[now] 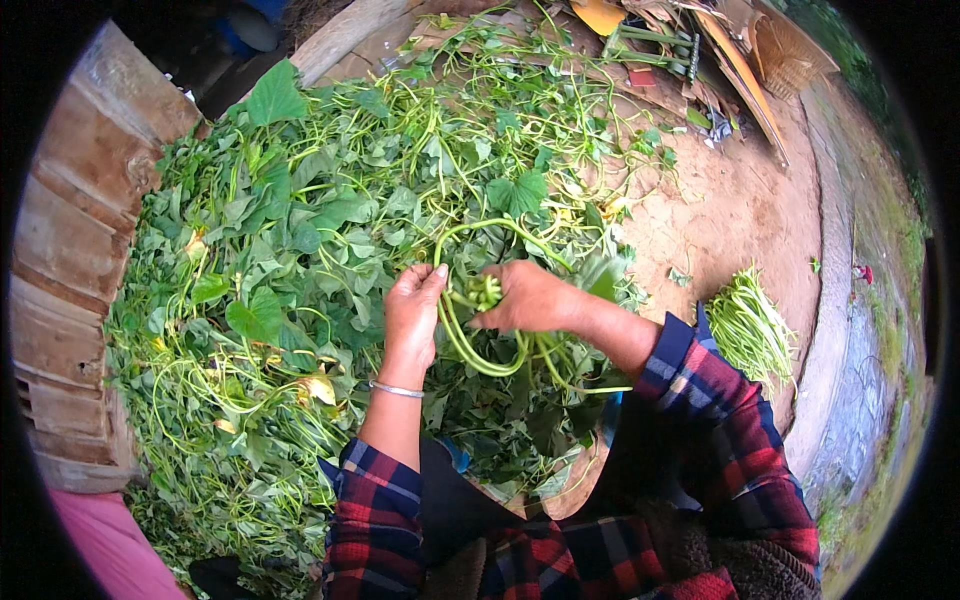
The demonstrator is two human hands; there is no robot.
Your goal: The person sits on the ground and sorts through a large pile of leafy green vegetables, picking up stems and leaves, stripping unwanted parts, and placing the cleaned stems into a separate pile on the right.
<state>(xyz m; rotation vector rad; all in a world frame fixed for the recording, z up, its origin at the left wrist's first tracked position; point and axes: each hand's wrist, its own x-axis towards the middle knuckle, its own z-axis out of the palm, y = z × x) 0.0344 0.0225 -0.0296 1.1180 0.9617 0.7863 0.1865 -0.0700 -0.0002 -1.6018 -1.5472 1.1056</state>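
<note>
My left hand [410, 315], with a silver bangle on its wrist, pinches a long green vine stem [480, 226] between thumb and fingers. The stem arches up over both hands, and more of it loops below them. To its right, my right hand [525, 296] is closed around a small bunch of green stems [482, 292] whose ends point toward my left hand. Leaves and stems trail beneath my right forearm. Under both hands spreads a broad heap of leafy green vines [360, 202], with some yellowed leaves in it.
A bundle of bare green stems [752, 326] lies on the earthen floor [727, 217] at the right. Wooden boards [71, 262] border the heap on the left. A woven basket [787, 56] and scraps are at the upper right. Pink cloth [112, 544] shows at the lower left.
</note>
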